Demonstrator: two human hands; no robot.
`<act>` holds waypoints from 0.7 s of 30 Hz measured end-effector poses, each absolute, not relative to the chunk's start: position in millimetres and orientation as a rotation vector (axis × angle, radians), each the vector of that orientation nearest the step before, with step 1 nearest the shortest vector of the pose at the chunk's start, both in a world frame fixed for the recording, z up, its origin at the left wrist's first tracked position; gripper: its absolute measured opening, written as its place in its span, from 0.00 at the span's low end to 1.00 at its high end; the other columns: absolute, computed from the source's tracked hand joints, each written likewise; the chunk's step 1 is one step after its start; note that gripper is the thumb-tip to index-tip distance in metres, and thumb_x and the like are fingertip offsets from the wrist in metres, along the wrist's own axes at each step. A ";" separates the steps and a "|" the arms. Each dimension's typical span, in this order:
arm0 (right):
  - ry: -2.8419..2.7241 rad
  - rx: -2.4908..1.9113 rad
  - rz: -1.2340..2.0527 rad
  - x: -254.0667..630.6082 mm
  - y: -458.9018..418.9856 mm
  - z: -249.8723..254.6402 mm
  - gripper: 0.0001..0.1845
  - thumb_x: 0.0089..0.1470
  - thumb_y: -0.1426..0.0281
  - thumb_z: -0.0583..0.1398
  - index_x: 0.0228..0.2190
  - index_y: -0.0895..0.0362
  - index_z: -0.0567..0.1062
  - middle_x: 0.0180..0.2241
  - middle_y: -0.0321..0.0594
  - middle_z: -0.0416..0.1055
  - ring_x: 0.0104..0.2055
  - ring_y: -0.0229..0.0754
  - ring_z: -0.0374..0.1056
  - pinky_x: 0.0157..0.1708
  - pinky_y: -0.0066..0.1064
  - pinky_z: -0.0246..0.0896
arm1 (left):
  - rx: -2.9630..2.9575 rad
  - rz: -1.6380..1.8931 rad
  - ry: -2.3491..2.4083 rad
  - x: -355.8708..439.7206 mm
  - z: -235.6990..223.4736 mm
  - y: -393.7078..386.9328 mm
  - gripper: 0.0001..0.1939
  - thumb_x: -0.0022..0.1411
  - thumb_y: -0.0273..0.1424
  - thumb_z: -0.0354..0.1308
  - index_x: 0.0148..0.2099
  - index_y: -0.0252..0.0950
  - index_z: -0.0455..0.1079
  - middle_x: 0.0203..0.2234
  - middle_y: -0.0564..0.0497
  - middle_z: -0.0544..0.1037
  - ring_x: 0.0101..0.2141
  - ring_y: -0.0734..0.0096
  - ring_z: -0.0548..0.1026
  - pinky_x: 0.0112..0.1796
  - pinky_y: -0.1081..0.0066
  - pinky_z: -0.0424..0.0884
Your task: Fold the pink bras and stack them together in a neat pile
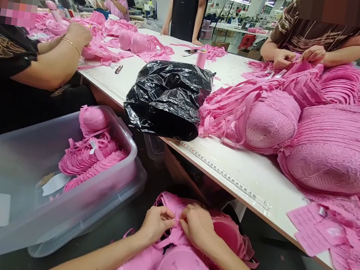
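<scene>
My left hand (156,224) and my right hand (198,226) meet low in the view, below the table edge, both with fingers curled and pinching the pink fabric of a pink bra (180,266) that lies on my lap. Its two padded cups face up between my forearms. The fingertips of both hands touch at the middle of the garment.
A white table (229,165) carries stacks of pink bras (340,145), a black plastic bag (168,97), pink tags (315,227) and a pink thread cone (201,58). A clear plastic bin (39,190) with pink bras stands at my left. Other people work at the left and far sides.
</scene>
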State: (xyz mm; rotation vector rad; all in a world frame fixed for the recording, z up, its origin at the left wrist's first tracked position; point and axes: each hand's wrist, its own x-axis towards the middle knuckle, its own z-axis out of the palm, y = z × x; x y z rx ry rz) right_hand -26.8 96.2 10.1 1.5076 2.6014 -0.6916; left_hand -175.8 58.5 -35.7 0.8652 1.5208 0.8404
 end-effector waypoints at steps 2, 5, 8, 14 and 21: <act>2.585 1.524 -0.698 -29.6 97.4 8.7 0.08 0.49 0.74 0.57 0.27 0.59 0.77 0.30 0.44 0.74 0.35 0.44 0.68 0.29 0.29 0.48 | 0.856 0.871 1.503 -175.7 -36.9 58.9 0.08 0.36 0.22 0.63 0.24 0.32 0.70 0.18 0.53 0.74 0.21 0.73 0.71 0.25 0.73 0.67; 2.571 1.532 -0.707 -32.6 98.9 8.4 0.08 0.48 0.76 0.56 0.27 0.60 0.76 0.30 0.46 0.75 0.35 0.45 0.68 0.29 0.29 0.49 | 0.838 0.888 1.494 -174.7 -36.8 60.1 0.09 0.35 0.20 0.62 0.25 0.33 0.68 0.16 0.55 0.73 0.20 0.74 0.70 0.24 0.75 0.66; 2.564 1.538 -0.721 -34.2 98.8 8.8 0.08 0.49 0.76 0.56 0.27 0.61 0.76 0.31 0.47 0.75 0.36 0.45 0.69 0.29 0.29 0.49 | 0.823 0.877 1.484 -173.0 -34.8 61.1 0.09 0.36 0.19 0.61 0.24 0.33 0.67 0.15 0.56 0.72 0.18 0.75 0.69 0.23 0.76 0.66; 2.528 1.605 -0.751 -37.8 95.7 7.7 0.09 0.49 0.74 0.55 0.27 0.59 0.76 0.30 0.45 0.76 0.31 0.45 0.70 0.25 0.29 0.46 | 0.872 0.875 1.496 -169.4 -31.4 60.4 0.07 0.38 0.20 0.59 0.24 0.34 0.66 0.15 0.57 0.70 0.19 0.75 0.69 0.23 0.76 0.66; 2.497 1.675 -0.791 -42.7 91.1 4.5 0.08 0.45 0.78 0.56 0.25 0.62 0.76 0.28 0.49 0.75 0.30 0.47 0.70 0.24 0.29 0.45 | 0.894 0.894 1.471 -169.0 -29.3 57.6 0.08 0.38 0.20 0.59 0.25 0.35 0.66 0.15 0.57 0.70 0.19 0.75 0.69 0.23 0.76 0.65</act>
